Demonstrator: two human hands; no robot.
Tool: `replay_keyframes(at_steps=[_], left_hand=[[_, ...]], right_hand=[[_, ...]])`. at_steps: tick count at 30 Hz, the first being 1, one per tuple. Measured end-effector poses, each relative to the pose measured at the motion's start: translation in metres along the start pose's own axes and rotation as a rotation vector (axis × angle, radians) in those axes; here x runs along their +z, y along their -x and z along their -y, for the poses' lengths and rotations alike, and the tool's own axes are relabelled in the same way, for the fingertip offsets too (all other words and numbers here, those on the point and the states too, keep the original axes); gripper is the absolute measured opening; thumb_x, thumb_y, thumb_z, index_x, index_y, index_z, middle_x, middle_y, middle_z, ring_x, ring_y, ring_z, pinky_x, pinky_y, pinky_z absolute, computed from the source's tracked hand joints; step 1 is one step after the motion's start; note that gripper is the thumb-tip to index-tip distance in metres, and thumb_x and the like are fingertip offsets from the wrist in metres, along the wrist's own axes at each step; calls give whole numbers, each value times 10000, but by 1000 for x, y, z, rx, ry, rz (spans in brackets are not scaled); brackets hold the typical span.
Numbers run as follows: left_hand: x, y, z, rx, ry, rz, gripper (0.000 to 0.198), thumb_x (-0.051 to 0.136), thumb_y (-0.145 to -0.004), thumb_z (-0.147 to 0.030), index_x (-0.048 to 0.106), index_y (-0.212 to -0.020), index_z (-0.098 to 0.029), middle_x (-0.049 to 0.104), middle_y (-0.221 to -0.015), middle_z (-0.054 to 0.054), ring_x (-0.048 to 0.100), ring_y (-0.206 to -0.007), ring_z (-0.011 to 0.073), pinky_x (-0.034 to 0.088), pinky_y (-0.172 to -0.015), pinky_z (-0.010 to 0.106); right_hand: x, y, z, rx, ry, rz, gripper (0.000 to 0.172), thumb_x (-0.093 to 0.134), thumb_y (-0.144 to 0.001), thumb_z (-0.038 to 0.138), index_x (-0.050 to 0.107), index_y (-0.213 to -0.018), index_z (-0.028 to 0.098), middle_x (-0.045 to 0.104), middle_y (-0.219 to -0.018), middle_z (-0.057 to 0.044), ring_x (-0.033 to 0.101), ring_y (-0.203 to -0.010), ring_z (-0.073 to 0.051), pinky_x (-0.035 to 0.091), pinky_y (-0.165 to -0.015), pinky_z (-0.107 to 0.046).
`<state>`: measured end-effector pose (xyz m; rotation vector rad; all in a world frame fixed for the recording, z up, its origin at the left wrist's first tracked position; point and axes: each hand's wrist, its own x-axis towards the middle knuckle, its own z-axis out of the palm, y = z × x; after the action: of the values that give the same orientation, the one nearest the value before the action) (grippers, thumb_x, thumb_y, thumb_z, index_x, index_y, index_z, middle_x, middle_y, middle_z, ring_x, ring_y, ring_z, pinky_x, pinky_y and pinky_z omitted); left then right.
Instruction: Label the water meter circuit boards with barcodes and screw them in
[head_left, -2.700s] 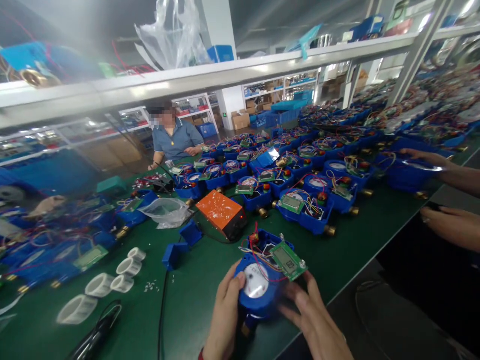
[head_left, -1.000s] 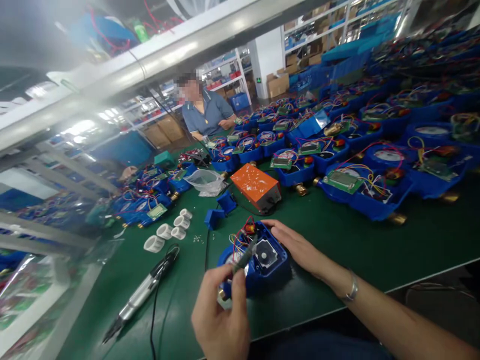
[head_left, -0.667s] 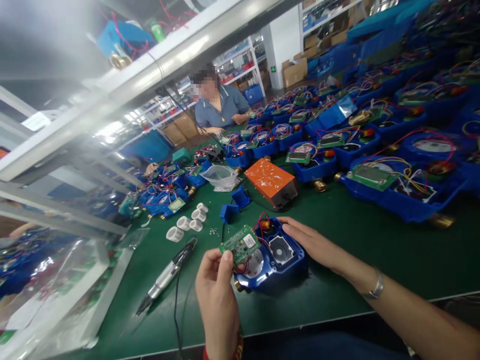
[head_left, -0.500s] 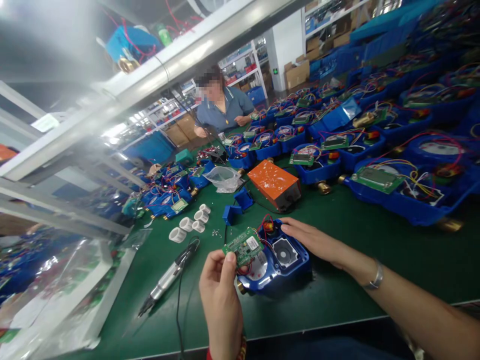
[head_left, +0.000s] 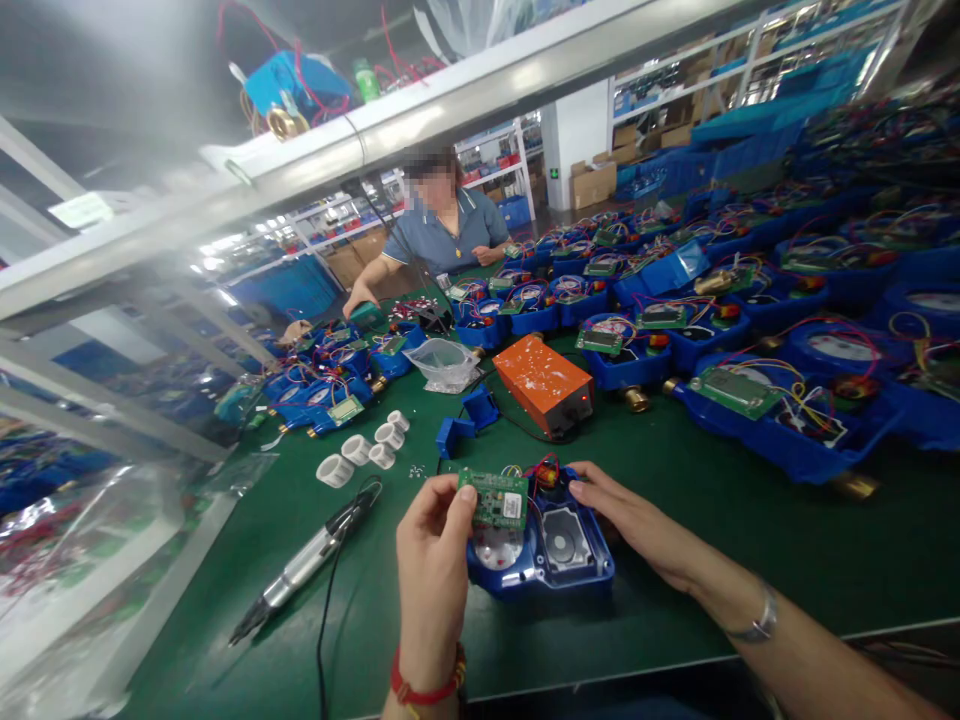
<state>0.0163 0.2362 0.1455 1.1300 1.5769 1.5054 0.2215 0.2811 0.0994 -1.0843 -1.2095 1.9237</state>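
My left hand [head_left: 435, 540] pinches a green circuit board [head_left: 491, 498] between thumb and fingers, its component side and a white label facing me. Below and beside the board sits a blue plastic meter housing [head_left: 537, 578], open at the top. Inside it are a round white dial [head_left: 498, 548], partly covered by the board, and a square frame with a grey disc [head_left: 559, 537]. Thin wires [head_left: 544, 474] gather at the housing's back corner. My right hand [head_left: 626, 515] grips that corner at the right, its fingers partly hidden behind the rim.
An electric screwdriver [head_left: 304, 565] lies at left with its cable; label rolls [head_left: 356, 450] and small screws [head_left: 417, 471] lie beyond. Behind the housing are blue plastic pieces [head_left: 466, 425], an orange box [head_left: 544, 385] and a plastic bag [head_left: 442, 362]. Several meters [head_left: 772, 405] fill the right. A co-worker [head_left: 446, 225] sits opposite.
The board has turned more level in my left hand, and the housing has turned slightly. My right fingers have closed more around its corner. The co-worker's arm has reached toward a teal box.
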Motion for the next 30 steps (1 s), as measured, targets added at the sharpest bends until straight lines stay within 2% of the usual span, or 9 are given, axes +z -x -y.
replay_keyframes(at_steps=[4,8,17,23,25,27,28,30], left_hand=[[7,-13,-8,1,-47,110,206,643,-807,-375,619,-790,-171,528,-663,-34,453,-609,92,371,-549,186],[13,-21,-13,16,-95,171,186,628,-803,-345,614,-744,-169,508,-633,-38,422,-592,94,336,-538,199],[16,-21,-14,52,-119,218,163,599,-808,-318,603,-743,-168,478,-625,-41,376,-575,95,303,-528,216],[9,-9,-21,66,-166,209,176,574,-837,-319,579,-727,-183,457,-614,-42,387,-570,108,317,-538,231],[1,6,-18,107,-240,151,181,545,-871,-346,611,-792,-197,537,-700,-15,485,-670,139,392,-639,251],[-5,26,-9,155,-300,43,193,514,-901,-359,637,-955,-221,611,-969,40,550,-962,195,411,-879,308],[-7,38,-2,155,-300,-6,229,500,-911,-364,625,-1054,-235,583,-1141,67,507,-1130,220,360,-995,343],[-7,61,14,55,-243,-31,325,477,-923,-408,585,-1188,-253,438,-1390,95,370,-1331,245,274,-1102,382]], right_hand=[[6,24,-8,36,-100,-48,440,597,-841,529,447,-1152,257,601,-1031,-4,567,-1019,-218,404,-906,-335],[19,42,-18,38,-179,-89,411,611,-834,501,426,-1120,271,584,-1061,-5,556,-1031,-216,394,-922,-328],[38,53,-31,44,-241,-208,487,653,-745,547,492,-1117,278,609,-945,-6,558,-979,-249,412,-937,-388],[40,52,-29,81,-249,-200,658,654,-748,523,428,-1320,289,621,-1212,-54,576,-1116,-290,388,-1030,-446],[39,49,-36,95,-245,-178,739,646,-734,528,397,-1375,258,632,-1232,-95,593,-1116,-331,417,-1011,-484],[36,47,-48,105,-235,-177,783,605,-741,546,374,-1414,220,648,-1222,-136,607,-1109,-371,454,-976,-523],[35,47,-55,103,-219,-191,785,584,-749,554,369,-1429,227,651,-1226,-142,604,-1122,-385,469,-964,-537],[32,49,-70,72,-151,-226,770,590,-738,564,368,-1441,343,640,-1266,-101,567,-1183,-393,501,-944,-546]])
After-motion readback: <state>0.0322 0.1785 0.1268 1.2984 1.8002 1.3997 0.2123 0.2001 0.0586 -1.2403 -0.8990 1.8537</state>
